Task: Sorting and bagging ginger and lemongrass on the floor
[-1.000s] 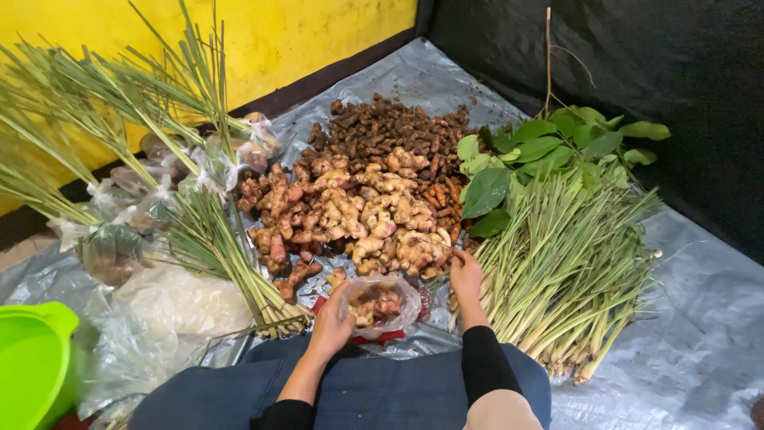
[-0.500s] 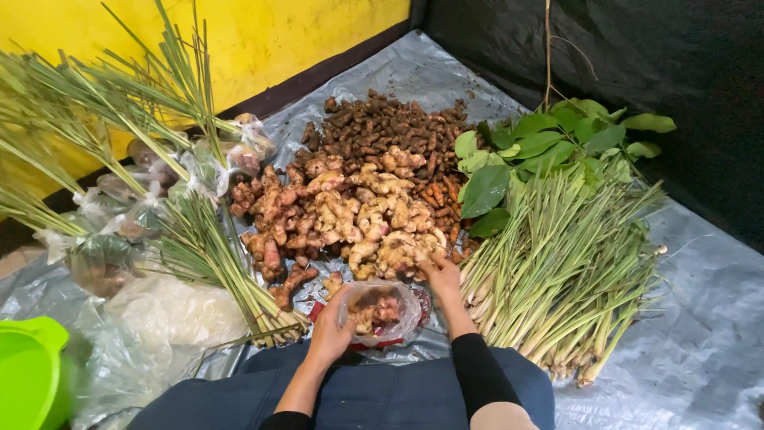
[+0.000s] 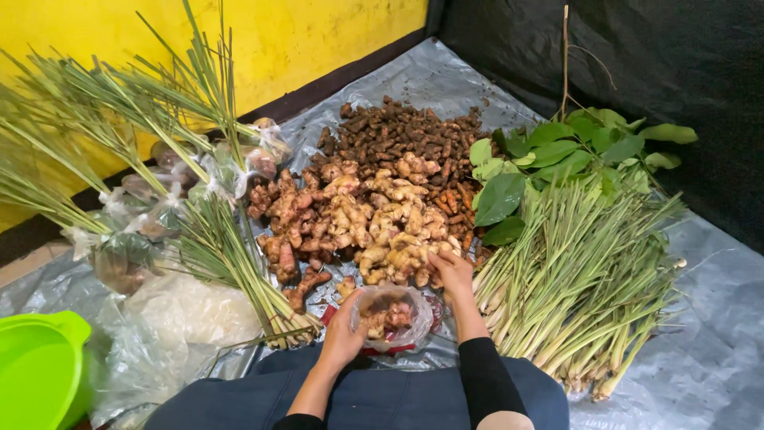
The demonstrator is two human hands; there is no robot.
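bag: clear plastic bag (image 3: 391, 314), part-filled with ginger pieces, mouth up and open, resting on tarp just in front of knees, over a red object (image 3: 334, 312) half hidden below
left hands: left hand (image 3: 342, 338) clamped on bag's left rim, fingers closed round the film
right hands: right hand (image 3: 452, 272) at near edge of ginger pile, fingers curled down over a pale knob; grip closed or only touching, cannot tell
handling, bag: thin, soft, likely slippery film; probably sags under its load; best taken at rim or gathered neck, with support under the base; tear risk from knobbly ends
handling, ginger: hard, lumpy, rough-skinned, light per piece; lobes could snap; take across the thick body
ginger pile: pale ginger (image 3: 374, 227), mid tarp, just beyond bag
pinkish roots: reddish rhizomes (image 3: 282, 215), touching left side of ginger
dark roots: small brown turmeric-like rhizomes (image 3: 398, 131), behind ginger
right side: lemongrass stalks (image 3: 581, 271), bulb ends toward the person, just beside right hand
leaves: green leafy sprigs (image 3: 557, 155), behind that lemongrass
left side: second lemongrass bundle (image 3: 159, 159), fanned toward yellow wall (image 3: 239, 40)
packed bags: tied clear bags (image 3: 151, 215) under that bundle, contents unclear
tub: green plastic tub (image 3: 36, 370), lower left corner
ground: grey tarp (image 3: 716, 318)
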